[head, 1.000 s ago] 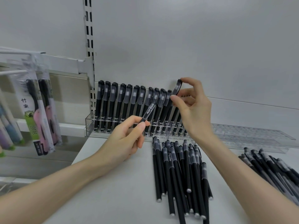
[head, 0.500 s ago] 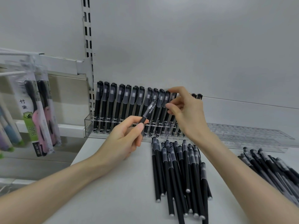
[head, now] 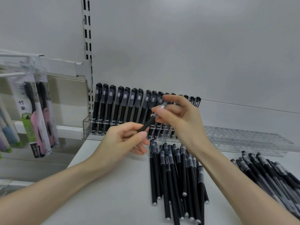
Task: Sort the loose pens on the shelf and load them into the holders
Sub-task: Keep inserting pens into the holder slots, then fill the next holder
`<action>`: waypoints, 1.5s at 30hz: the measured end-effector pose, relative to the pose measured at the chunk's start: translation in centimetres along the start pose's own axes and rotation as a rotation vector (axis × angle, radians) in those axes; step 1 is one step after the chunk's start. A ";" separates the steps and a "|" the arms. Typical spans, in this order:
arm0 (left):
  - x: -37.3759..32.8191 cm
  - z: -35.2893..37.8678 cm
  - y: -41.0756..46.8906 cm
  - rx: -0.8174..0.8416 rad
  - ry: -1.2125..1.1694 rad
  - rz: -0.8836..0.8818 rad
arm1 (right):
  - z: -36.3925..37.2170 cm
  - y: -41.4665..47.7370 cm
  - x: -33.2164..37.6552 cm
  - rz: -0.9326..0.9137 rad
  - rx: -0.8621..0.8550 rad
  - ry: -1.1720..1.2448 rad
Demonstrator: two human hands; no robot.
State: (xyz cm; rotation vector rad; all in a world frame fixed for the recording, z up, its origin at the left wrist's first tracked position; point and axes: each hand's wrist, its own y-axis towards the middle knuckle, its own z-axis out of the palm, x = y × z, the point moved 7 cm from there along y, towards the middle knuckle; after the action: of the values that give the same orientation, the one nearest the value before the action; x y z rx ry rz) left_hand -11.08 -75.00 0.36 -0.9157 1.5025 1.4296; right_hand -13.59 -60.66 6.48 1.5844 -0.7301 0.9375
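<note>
A black pen [head: 148, 123] with a clear cap slants between both hands. My left hand [head: 123, 142] pinches its lower barrel, and my right hand [head: 181, 117] pinches its capped upper end. Behind them, a clear acrylic holder [head: 86, 127] at the back of the shelf carries several upright black pens [head: 120, 108]; my right hand hides part of that row. A heap of loose black pens [head: 175, 179] lies on the white shelf [head: 116, 192] below my hands. A second heap of pens [head: 272, 176] lies at the right.
A clear holder [head: 246, 140] with no pens visible in it extends along the shelf back to the right. Packaged toothbrushes [head: 37, 117] hang from hooks at the left. A slotted metal upright [head: 87, 46] rises by the shelf's left end.
My right hand set a pen into the holder row, let go of it, then came down and took the cap end of the pen that my left hand holds.
</note>
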 end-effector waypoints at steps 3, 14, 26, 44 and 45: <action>0.0 0.3 -0.2 0.026 0.004 -0.019 | 0.3 -0.1 -0.1 0.028 0.069 0.052; -0.3 1.0 -0.3 -0.022 1.263 0.531 | -5.0 0.5 3.4 -0.284 -0.351 -0.308; 0.3 1.3 -0.2 -0.007 1.410 0.495 | -4.2 1.7 1.3 -0.315 -0.290 -0.500; -0.1 1.6 -0.3 0.080 1.539 0.358 | -3.5 2.5 1.7 -0.158 -0.134 -0.685; -0.2 1.6 -0.3 0.086 1.537 0.357 | -3.4 2.5 1.6 -0.151 -0.122 -0.696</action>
State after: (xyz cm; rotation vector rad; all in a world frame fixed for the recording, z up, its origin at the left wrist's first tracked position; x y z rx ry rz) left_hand -10.58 -73.43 0.43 -1.9426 2.8670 0.6989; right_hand -15.55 -57.84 9.41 1.8332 -1.0980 0.2043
